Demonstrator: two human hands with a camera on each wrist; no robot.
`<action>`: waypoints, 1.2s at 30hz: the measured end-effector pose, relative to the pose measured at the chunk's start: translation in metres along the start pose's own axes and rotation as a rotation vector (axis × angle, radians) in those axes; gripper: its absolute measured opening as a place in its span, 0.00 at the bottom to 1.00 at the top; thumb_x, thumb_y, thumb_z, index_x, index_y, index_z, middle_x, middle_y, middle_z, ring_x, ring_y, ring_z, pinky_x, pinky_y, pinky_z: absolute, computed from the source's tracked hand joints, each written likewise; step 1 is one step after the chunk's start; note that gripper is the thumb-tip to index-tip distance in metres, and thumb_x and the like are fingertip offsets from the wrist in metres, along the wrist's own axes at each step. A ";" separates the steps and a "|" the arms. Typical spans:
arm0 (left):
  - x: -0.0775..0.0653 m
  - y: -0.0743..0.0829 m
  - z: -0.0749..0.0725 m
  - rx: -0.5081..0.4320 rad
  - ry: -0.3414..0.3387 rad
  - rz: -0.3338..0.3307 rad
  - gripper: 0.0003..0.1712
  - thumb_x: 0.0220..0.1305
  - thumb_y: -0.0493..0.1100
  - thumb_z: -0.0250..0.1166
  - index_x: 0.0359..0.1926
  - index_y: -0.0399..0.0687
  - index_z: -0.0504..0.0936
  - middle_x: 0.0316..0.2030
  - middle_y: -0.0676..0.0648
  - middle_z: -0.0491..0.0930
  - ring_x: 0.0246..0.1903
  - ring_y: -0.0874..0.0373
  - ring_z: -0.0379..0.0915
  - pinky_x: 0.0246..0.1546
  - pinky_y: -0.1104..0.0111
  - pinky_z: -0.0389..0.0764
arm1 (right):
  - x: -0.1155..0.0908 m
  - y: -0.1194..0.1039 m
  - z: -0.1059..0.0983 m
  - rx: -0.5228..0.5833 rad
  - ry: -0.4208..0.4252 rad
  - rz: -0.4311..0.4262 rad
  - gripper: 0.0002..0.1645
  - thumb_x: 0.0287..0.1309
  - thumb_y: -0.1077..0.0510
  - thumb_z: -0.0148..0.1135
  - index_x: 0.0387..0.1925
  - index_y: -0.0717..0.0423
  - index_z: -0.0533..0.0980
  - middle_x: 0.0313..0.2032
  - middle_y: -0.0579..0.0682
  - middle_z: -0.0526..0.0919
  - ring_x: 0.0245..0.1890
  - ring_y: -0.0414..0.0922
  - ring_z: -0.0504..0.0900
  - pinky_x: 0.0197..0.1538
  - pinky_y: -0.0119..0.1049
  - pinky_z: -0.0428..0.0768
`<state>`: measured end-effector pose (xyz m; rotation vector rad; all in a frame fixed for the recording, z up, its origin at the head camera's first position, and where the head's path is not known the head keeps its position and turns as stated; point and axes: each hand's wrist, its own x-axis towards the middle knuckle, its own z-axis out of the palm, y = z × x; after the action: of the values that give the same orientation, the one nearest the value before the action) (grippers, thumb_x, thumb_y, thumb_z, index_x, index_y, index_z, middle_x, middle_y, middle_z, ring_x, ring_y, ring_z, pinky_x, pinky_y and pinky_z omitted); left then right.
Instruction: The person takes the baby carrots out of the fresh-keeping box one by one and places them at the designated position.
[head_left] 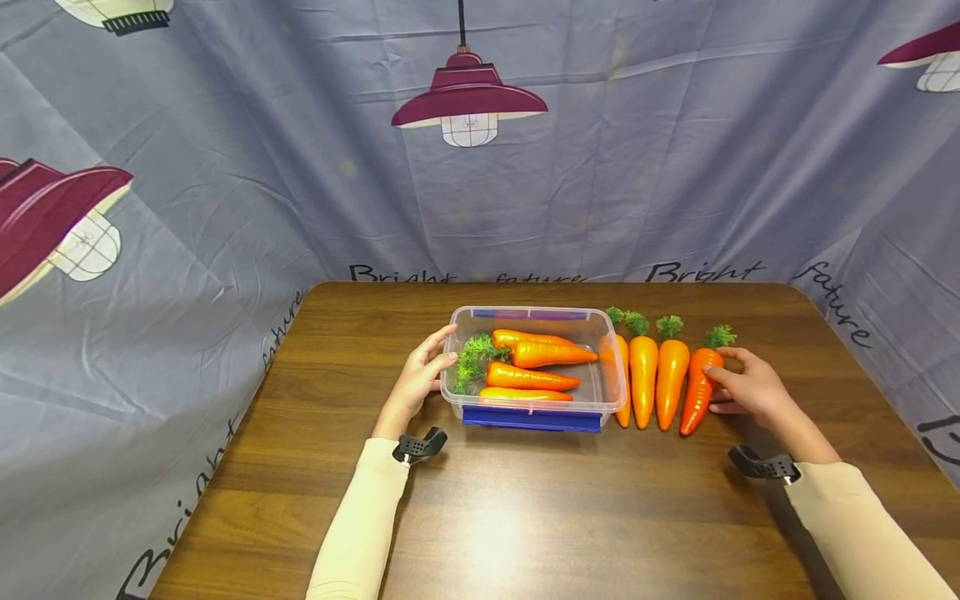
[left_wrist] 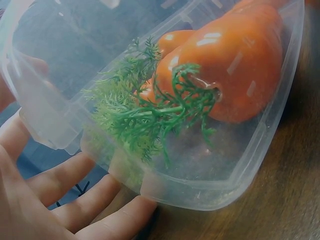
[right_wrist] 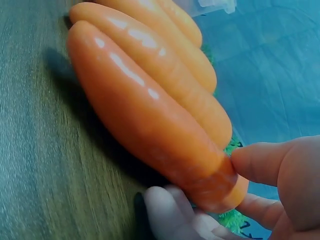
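Orange carrots [head_left: 700,393] (eight), four in a clear box [head_left: 540,406], four beside

Passage available across the near part of the brown wood-grain table [head_left: 600,500] and into the open-topped, transparent rectangular plastic box [head_left: 531,405]. Obstructed: its left side, by the bare left hand [head_left: 416,379]; its right, by four glossy orange tapering carrots [head_left: 672,383] lying close together.

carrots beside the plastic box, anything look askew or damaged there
Mostly tidy, with no damage visible. Only the rightmost carrot looks askew: it slants while the other three carrots lie nearly parallel, perhaps because the right hand is pinching it.
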<state>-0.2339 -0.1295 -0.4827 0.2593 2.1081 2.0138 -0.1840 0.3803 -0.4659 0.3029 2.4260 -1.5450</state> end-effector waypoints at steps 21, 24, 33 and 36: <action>-0.001 0.001 0.000 -0.027 -0.015 0.009 0.32 0.75 0.39 0.55 0.77 0.52 0.63 0.78 0.39 0.58 0.56 0.46 0.75 0.40 0.66 0.89 | -0.005 -0.006 -0.011 -0.169 0.094 -0.008 0.44 0.75 0.50 0.51 0.73 0.78 0.46 0.44 0.71 0.80 0.26 0.42 0.87 0.33 0.45 0.90; 0.000 0.000 -0.001 -0.028 -0.014 0.006 0.32 0.75 0.38 0.55 0.77 0.51 0.63 0.77 0.38 0.58 0.55 0.47 0.76 0.39 0.66 0.89 | -0.005 -0.006 -0.010 -0.193 0.088 -0.003 0.44 0.74 0.50 0.52 0.71 0.79 0.47 0.41 0.69 0.81 0.26 0.42 0.87 0.33 0.44 0.90; 0.000 0.002 0.001 -0.009 -0.004 0.003 0.33 0.74 0.38 0.56 0.77 0.52 0.63 0.78 0.38 0.57 0.58 0.43 0.75 0.42 0.61 0.89 | -0.001 -0.002 -0.002 -0.099 0.042 0.020 0.41 0.77 0.53 0.49 0.72 0.78 0.44 0.34 0.53 0.80 0.24 0.39 0.85 0.33 0.40 0.89; 0.000 0.002 0.001 -0.010 0.000 -0.001 0.33 0.74 0.38 0.56 0.77 0.53 0.63 0.78 0.38 0.57 0.57 0.43 0.76 0.41 0.62 0.89 | 0.001 -0.003 0.000 -0.084 0.039 0.018 0.42 0.77 0.52 0.50 0.72 0.78 0.44 0.34 0.54 0.80 0.24 0.39 0.86 0.33 0.39 0.89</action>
<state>-0.2337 -0.1285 -0.4807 0.2561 2.0972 2.0235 -0.1856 0.3790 -0.4634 0.3409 2.5031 -1.4388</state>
